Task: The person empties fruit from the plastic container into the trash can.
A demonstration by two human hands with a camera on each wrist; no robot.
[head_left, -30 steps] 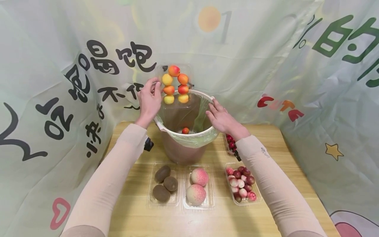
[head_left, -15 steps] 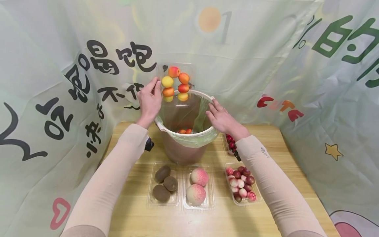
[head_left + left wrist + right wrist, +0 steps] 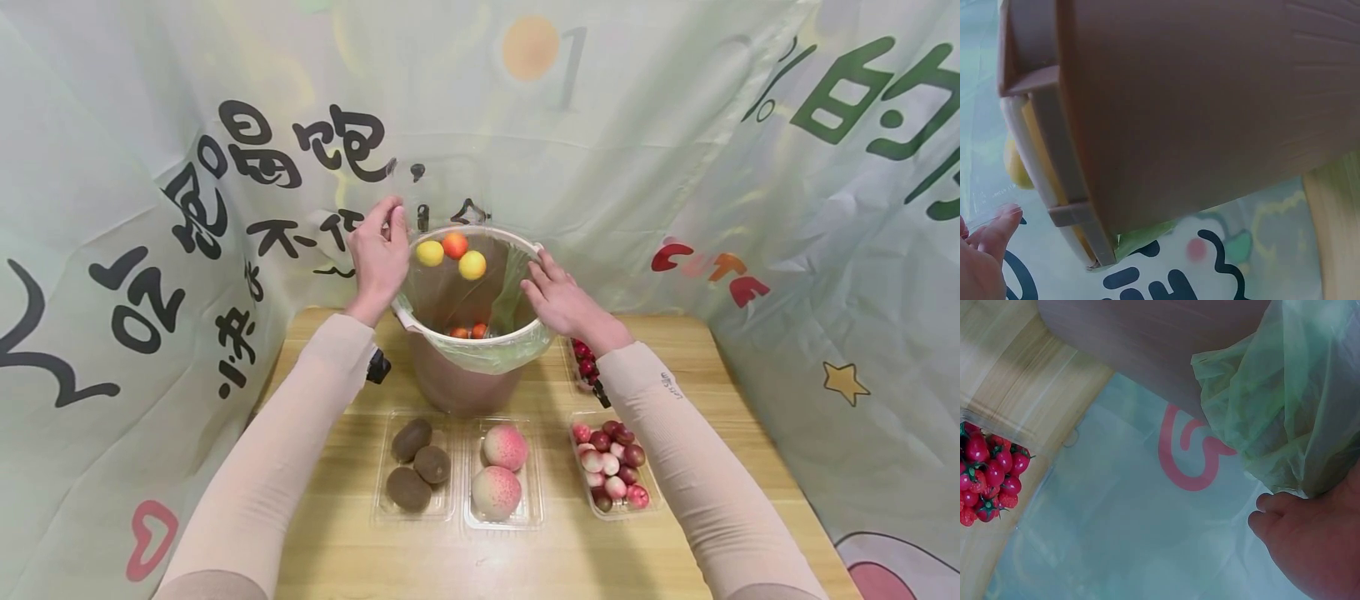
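A pale printed cloth backdrop (image 3: 675, 125) drapes round a light wooden table (image 3: 675, 550) bearing a round brown plastic bin (image 3: 465, 383) lined with a thin green bag (image 3: 491, 354). The left hand (image 3: 378, 254) pinches a tipped clear plastic tray (image 3: 442, 196) over the bin's far rim, where three smooth round yellow-orange apricots (image 3: 452, 252) are in mid-fall. The right hand (image 3: 562, 300) rests with fingers extended against the bin's right rim.

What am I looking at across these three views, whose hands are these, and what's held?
No machine: a person's two bare hands, filmed by a head camera and one on each wrist. The head view looks down on a wooden table. The left hand pinches a tipped clear tray over a brown bin with a green liner; apricots are dropping in. The right hand rests on the rim. In front sit kiwis, peaches and small red fruit. The wrist views show the bin wall up close.
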